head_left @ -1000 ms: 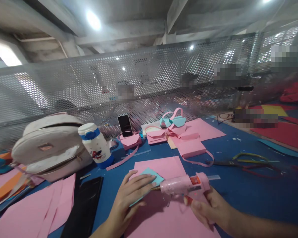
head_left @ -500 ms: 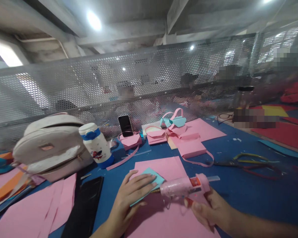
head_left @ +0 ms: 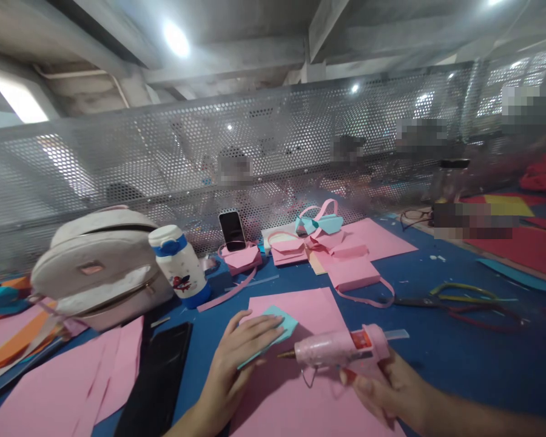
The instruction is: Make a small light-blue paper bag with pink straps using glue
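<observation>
The nozzle (head_left: 287, 354) of the pink glue gun (head_left: 332, 347), tucked against the edge of the blue paper piece (head_left: 289, 328) half a second ago, is now drawn clear of it, so that the whole metal tip is exposed and a small gap is left between them. The blue paper piece is held, as before, over the large pink sheet (head_left: 300, 400), pinched by the left hand (head_left: 239, 355) between extended fingers on top and the thumb below. The gun's handle is gripped by the right hand (head_left: 398, 388), whose fingers are curled round it near the red trigger (head_left: 347, 376); whether the trigger is squeezed cannot be told. The scissors (head_left: 418, 301) are left unmoved on the blue table (head_left: 437, 358).
</observation>
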Tool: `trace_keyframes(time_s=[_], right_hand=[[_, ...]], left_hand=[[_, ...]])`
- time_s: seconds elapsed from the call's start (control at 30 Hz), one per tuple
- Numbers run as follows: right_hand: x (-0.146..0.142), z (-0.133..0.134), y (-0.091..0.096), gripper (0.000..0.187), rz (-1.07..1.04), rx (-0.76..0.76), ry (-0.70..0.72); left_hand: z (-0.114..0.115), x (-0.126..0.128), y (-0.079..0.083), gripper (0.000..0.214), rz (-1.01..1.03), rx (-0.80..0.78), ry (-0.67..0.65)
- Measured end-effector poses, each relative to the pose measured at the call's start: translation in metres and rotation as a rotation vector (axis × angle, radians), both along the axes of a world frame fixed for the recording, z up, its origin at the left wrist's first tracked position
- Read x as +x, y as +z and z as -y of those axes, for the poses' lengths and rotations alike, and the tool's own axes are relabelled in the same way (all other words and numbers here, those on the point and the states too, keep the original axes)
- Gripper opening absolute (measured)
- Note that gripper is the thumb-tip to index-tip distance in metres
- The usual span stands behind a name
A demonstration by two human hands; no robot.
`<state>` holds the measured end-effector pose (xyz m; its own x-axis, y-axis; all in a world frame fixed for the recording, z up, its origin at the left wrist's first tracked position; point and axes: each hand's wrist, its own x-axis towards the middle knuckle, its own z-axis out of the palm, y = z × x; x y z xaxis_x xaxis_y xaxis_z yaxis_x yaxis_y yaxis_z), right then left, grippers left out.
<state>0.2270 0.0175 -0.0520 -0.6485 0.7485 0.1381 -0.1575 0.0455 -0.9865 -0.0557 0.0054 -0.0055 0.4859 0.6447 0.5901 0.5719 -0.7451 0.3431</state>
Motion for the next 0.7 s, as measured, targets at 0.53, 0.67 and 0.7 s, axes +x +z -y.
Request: trace_keyframes(time_s=[0.53, 0.67, 0.7], right_hand=[[-0.0037, -0.0014, 0.0002, 0.046, -0.022, -0.01, -0.05], [-0.0034, -0.0007, 0.0009, 0.048, 0.0, -0.025, -0.051], [-0.0031, -0.0006, 0.0012, 0.048, 0.007, -0.029, -0.045]], left_hand=[[0.0012, 0.0028, 0.0003, 0.038, -0.033, 0.049, -0.012], [0.0015, 0.0034, 0.0001, 0.039, -0.056, 0.063, -0.024], [0.0017, 0.0039, 0.0004, 0.039, -0.061, 0.068, -0.022]])
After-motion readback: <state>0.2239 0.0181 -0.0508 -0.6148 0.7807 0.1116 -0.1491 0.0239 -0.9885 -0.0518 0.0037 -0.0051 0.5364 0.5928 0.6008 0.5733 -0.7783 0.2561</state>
